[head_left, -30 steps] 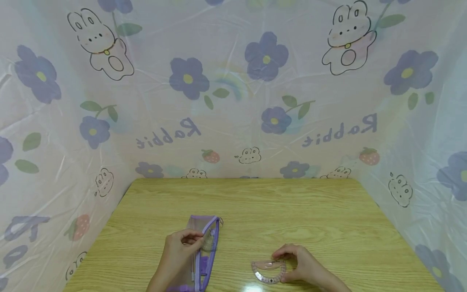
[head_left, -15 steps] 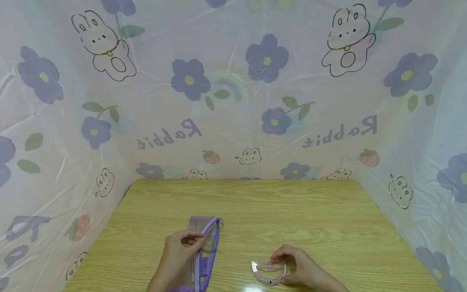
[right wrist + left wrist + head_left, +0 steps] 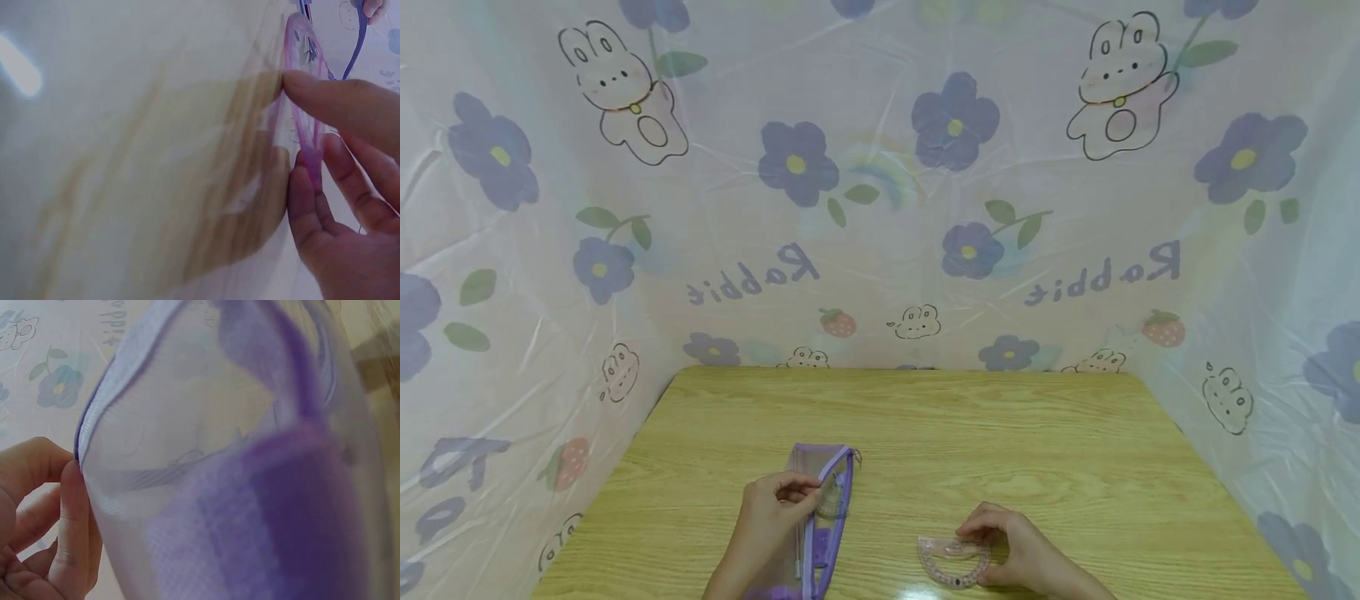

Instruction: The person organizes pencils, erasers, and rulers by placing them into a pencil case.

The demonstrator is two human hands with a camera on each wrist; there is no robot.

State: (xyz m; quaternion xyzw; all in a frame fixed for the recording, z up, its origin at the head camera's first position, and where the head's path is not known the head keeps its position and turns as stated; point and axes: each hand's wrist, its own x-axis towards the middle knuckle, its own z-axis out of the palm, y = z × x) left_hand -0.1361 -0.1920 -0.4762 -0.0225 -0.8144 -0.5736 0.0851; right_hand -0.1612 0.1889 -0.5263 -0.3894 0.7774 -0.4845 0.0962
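Note:
A see-through pencil case [image 3: 809,546] with purple trim lies left of centre, its zip undone and its mouth gaping. The left hand [image 3: 767,512] pinches one zip edge [image 3: 94,419] of it between thumb and fingers. Inside show a clear rounded piece with fine markings [image 3: 831,502] and a purple item [image 3: 822,547], which looks large and blurred in the left wrist view. To the right, the right hand [image 3: 1018,546] holds a clear pinkish protractor [image 3: 928,567] by its right end, thumb on the near side. In the right wrist view the protractor [image 3: 310,165] appears nearly edge-on.
The wood-grain table [image 3: 1045,450] extends beyond both hands to a back edge. Patterned cloth [image 3: 880,208] with rabbits and flowers hangs behind it and along both sides. A bright reflection glints on the tabletop below the protractor.
The protractor has tilted slightly in the right hand's fingers, and the glare on it has faded. The left hand keeps its pinch on the pencil case. The head view has shifted slightly.

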